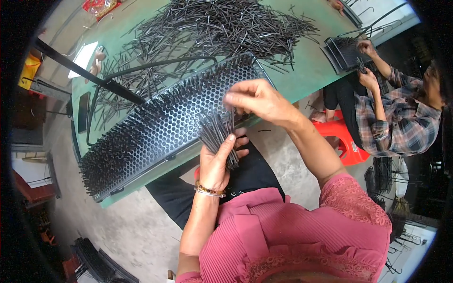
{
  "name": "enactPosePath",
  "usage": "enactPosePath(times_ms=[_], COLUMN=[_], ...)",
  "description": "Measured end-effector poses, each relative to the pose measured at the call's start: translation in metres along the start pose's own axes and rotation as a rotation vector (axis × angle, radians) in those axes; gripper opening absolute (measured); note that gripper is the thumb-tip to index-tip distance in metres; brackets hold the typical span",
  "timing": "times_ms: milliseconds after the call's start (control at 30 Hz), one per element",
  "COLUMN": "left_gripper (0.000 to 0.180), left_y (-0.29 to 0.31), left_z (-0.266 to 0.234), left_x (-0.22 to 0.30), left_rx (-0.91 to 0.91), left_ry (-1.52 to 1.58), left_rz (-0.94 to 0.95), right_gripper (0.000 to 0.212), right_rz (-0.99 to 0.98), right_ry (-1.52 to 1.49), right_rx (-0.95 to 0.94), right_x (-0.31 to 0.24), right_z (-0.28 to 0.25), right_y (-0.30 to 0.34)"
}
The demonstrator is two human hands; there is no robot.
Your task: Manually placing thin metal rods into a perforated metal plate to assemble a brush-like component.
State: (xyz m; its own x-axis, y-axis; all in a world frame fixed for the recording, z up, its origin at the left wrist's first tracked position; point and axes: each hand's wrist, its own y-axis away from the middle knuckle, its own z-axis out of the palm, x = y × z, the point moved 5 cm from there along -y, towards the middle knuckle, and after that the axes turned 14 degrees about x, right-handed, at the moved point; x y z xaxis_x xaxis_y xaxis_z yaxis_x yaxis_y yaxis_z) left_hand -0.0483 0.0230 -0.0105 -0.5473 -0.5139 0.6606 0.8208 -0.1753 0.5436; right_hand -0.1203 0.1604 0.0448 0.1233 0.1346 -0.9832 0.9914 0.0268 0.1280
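My left hand (216, 165) is wrapped round a bundle of thin dark rods (214, 129), their tips fanned upward. Just above the bundle's upper end is my right hand (266, 101), thumb and fingers pinched together. Slight blur hides what, if anything, sits in that pinch. Beyond both hands a long metal tray with a honeycomb of round holes (177, 122) lies slantwise along the table's near edge. Many short dark rods (111, 158) stand upright in its holes, densely at the left end and along the far side; the middle and near side show bare holes.
A large heap of loose dark rods (226, 28) covers the green table (309, 70). A black bar (80, 68) crosses above the tray's left part. A phone-like dark slab (84, 112) lies at the left. At right another person (396, 118) sits on a red stool (347, 141), handling rods.
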Motion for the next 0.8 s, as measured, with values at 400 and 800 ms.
enactPosePath(times_ms=[400, 800], left_gripper=[0.026, 0.027], left_y=[-0.012, -0.009], left_z=[0.004, 0.002], left_x=[-0.008, -0.009], left_rx=[0.044, 0.063], left_ry=[0.014, 0.012], left_rz=[-0.073, -0.142], right_gripper=[0.021, 0.019], right_rz=[-0.856, -1.035], right_ry=[0.345, 0.706], right_rx=[0.566, 0.476], right_x=[-0.024, -0.009], right_z=[-0.023, -0.007], right_y=[-0.039, -0.041])
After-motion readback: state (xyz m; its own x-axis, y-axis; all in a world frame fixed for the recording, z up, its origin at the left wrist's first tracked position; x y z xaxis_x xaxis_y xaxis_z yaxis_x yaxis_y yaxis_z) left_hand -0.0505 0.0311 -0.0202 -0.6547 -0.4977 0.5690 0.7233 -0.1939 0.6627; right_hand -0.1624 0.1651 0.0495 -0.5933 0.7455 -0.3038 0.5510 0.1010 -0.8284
